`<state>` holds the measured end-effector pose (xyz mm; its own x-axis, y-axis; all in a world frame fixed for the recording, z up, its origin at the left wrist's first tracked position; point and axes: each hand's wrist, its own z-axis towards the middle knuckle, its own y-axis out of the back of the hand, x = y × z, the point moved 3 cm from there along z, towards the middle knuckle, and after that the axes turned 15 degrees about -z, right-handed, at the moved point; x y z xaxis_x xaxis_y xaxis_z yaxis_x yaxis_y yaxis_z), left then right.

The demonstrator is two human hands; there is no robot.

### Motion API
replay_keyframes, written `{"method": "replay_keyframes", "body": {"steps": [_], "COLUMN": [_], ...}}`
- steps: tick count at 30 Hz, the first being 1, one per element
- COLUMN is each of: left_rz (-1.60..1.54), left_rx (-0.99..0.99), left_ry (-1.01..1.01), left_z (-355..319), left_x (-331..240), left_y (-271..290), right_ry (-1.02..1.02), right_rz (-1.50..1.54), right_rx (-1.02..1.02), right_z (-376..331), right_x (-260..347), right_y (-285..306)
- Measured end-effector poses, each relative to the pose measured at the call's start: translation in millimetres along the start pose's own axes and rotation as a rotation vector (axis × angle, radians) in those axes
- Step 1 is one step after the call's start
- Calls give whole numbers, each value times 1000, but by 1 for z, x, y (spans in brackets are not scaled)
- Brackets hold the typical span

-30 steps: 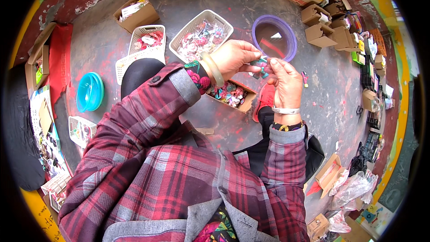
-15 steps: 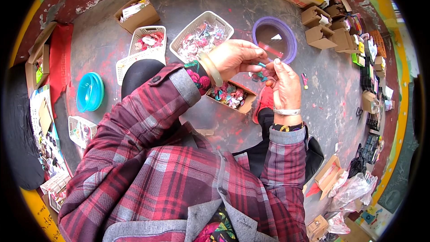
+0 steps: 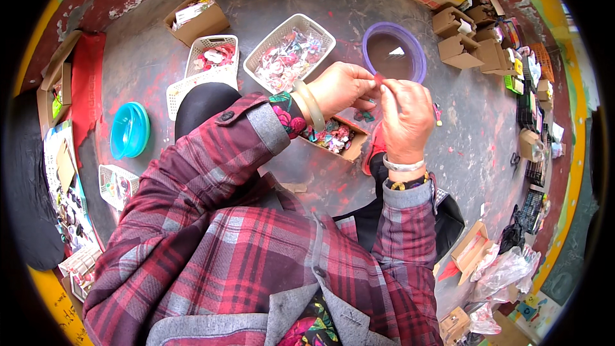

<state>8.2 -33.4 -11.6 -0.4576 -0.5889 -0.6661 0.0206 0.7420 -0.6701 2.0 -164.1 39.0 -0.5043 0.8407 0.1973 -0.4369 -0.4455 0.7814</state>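
Observation:
My left hand (image 3: pixel 339 87), with a pale bangle at the wrist, and my right hand (image 3: pixel 408 116), with a silver one, meet fingertip to fingertip just short of the purple tub. Both are closed in a pinch on a small red piece (image 3: pixel 378 79), mostly covered by the fingers, so its kind does not show. Below them a small cardboard box (image 3: pixel 354 147) holds colourful hair-bow-like pieces, partly hidden by my left wrist. A teal piece (image 3: pixel 364 115) shows under the hands; whether it is held or lying lower, I cannot tell.
Beyond my hands stand a purple tub (image 3: pixel 421 64) and a white basket (image 3: pixel 254 51) of wrapped pieces. A smaller white basket (image 3: pixel 192 57), turquoise basins (image 3: pixel 129 131) and a carton (image 3: pixel 211 29) are at left. Boxes (image 3: pixel 458 52) and plastic bags (image 3: pixel 503 279) line the right.
My fingertips have come together. My right hand has turned, its back now showing. The red strip that stretched out before the tub now shows only as a small bit between my fingers.

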Motion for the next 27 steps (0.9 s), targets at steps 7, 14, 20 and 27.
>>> {"method": "replay_keyframes", "body": {"steps": [7,14,20,27], "left_rz": [442,914,851,560], "left_rx": [89,116,116,68], "left_ry": [-184,-430,-405,-203], "left_z": [4,-4,-1,8], "left_x": [9,2,3,6], "left_y": [4,-3,-1,9], "right_ry": [89,163,-45,-713], "right_rz": [-142,-219,42,855], "right_rx": [42,44,60,282], "right_z": [-3,-1,-1,-13], "right_x": [1,5,-10,-49], "right_y": [-7,-3,-4,-22]}}
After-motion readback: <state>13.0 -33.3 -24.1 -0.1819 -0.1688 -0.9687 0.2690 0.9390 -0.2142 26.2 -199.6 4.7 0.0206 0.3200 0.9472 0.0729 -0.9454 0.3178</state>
